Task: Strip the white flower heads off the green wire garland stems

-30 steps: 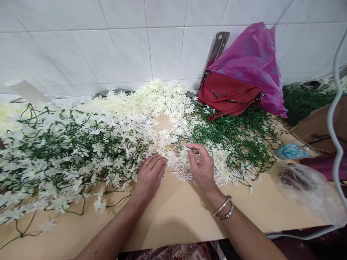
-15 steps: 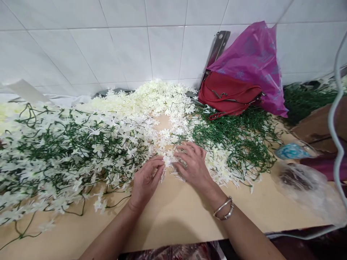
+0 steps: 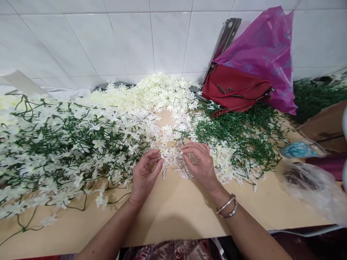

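My left hand is closed in a pinch, thumb against forefinger, at the near edge of loose white artificial flowers. Something small and whitish shows at its fingertips, too small to name. A short gap to the right, my right hand also pinches, with a tiny white tip at its fingers. Thin white stamen-like sticks lie between and beneath both hands. Left of them spreads a large heap of white flowers on green stems. Bare green stems are tangled on the right.
Cream flowers are piled by the tiled wall. A red handbag and a purple plastic bag lean at the back right. Clear plastic bag, blue-patterned item and cardboard stand at the right of the table.
My hands have drawn slightly apart, and the right fingers have closed into a pinch. The white flower between the fingertips no longer shows there. The view has shifted a little.
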The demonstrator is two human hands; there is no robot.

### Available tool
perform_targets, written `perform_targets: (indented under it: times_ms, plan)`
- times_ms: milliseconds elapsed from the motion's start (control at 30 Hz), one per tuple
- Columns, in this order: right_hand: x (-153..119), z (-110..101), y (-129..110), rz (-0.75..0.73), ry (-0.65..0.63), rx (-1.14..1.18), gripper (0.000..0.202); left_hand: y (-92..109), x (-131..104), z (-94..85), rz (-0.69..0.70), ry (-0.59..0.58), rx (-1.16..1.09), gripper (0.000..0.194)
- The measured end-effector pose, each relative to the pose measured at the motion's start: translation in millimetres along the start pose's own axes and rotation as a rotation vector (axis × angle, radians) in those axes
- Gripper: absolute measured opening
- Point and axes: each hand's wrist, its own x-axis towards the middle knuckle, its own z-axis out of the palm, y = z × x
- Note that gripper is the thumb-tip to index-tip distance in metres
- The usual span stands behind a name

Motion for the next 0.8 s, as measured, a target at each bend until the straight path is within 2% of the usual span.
perform_targets:
  times_ms: [67,167,233,400,567,800]
  plan:
    - [-0.1,0.2,-1.1,-0.003,-0.014,0.026,0.014,0.8,1.5,-2.3,0.043,-0.020,0.072,0.028]
    - [-1.5,0.5,-1.3,-0.001,-0.022,0.059,0.014,3.7,4.5,-5.0,0.148,-0.043,0.184,0.013]
    - [-2.9,0.8,-0.6,-0.004,-0.028,0.054,0.014,4.8,5.2,-4.9,0.163,-0.041,0.175,0.007]
    - [-4.6,1.6,0.3,-0.054,-0.045,0.034,0.018,1.2,1.9,-3.3,0.048,-0.068,0.004,0.009]
    - [-4.5,1.8,-0.1,-0.065,-0.036,0.052,0.021,-3.1,0.3,-7.1,-0.005,-0.096,0.078,0.019]
    - [-5.8,1.2,-3.3,-0.040,-0.059,0.075,0.015,-3.9,-0.7,-5.4,-0.038,-0.012,0.081,0.026]
